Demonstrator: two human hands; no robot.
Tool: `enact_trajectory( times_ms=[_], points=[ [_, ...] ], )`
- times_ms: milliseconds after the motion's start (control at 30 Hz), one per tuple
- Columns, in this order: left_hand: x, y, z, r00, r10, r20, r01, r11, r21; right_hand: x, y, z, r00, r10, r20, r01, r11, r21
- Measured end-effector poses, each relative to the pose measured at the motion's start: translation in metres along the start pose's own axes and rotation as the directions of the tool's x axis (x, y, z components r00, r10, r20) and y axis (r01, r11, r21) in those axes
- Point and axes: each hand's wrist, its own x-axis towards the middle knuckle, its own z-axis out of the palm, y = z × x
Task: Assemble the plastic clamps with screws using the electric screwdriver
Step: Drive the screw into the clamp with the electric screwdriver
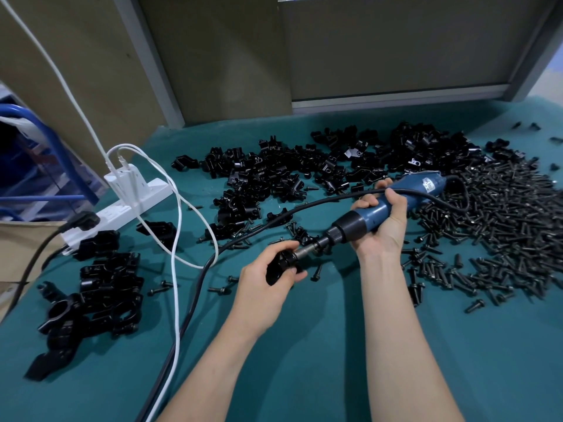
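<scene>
Left hand (pixel 268 280) fingers grip a black plastic clamp (pixel 278 266); right hand (pixel 382 220) fingers wrap the blue screwdriver (pixel 380 210), its metal tip on the clamp.

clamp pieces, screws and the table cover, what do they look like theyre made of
Clamp pieces: moulded black plastic, semi-gloss; soft highlights on rounded edges.
Screws: probably metal with a dull black finish; slim shanks with heads, faint glints.
Table cover: looks like teal felt or a matte mat; no reflections, though texture too fine to confirm.

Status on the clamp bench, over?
Left hand grips clamp. Right hand grips screwdriver, bit against clamp. Black cord runs past, not blocking.
</scene>
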Motion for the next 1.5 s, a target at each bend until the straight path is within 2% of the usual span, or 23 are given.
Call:
enact_trajectory(
  times_ms=[267,500,667,833,933,1067,1167,1267,1500],
  points=[
    [0.004,-0.005,0.002,0.998,-0.033,0.062,0.044,0.981,-0.189,0.001,-0.002,0.001,0.984,-0.034,0.175,0.034,0.999,0.002],
    [0.007,-0.005,-0.003,0.991,-0.042,0.124,0.064,0.981,-0.185,0.003,-0.005,-0.008,0.998,-0.041,0.055,0.04,0.999,0.019],
    [0.007,-0.003,-0.008,0.987,-0.013,0.157,0.059,0.955,-0.292,0.002,-0.006,-0.008,0.998,-0.053,0.041,0.051,0.997,0.052],
    [0.012,-0.003,-0.02,0.997,-0.003,0.079,0.036,0.904,-0.426,0.005,-0.012,-0.009,0.998,-0.057,0.015,0.054,0.991,0.126],
    [0.012,-0.002,-0.022,0.995,-0.015,0.102,0.061,0.886,-0.46,0.005,-0.011,-0.01,0.999,-0.047,0.012,0.045,0.992,0.12],
    [0.011,-0.003,-0.019,0.994,0.006,0.106,0.027,0.949,-0.313,0.004,-0.01,-0.01,1.0,-0.003,0.005,0.003,0.997,0.076],
    [0.008,-0.003,-0.015,0.997,0.058,0.052,-0.058,0.998,0.008,0.004,-0.01,-0.01,1.0,0.01,-0.017,-0.008,0.997,0.077],
    [0.006,-0.003,-0.011,0.995,0.098,0.027,-0.102,0.966,0.237,0.005,-0.01,-0.011,1.0,0.006,-0.03,-0.004,0.997,0.072],
    [0.003,-0.002,-0.007,0.995,0.095,0.013,-0.092,0.913,0.396,0.004,-0.008,-0.009,0.999,0.011,-0.032,-0.009,0.998,0.067]
  ],
)
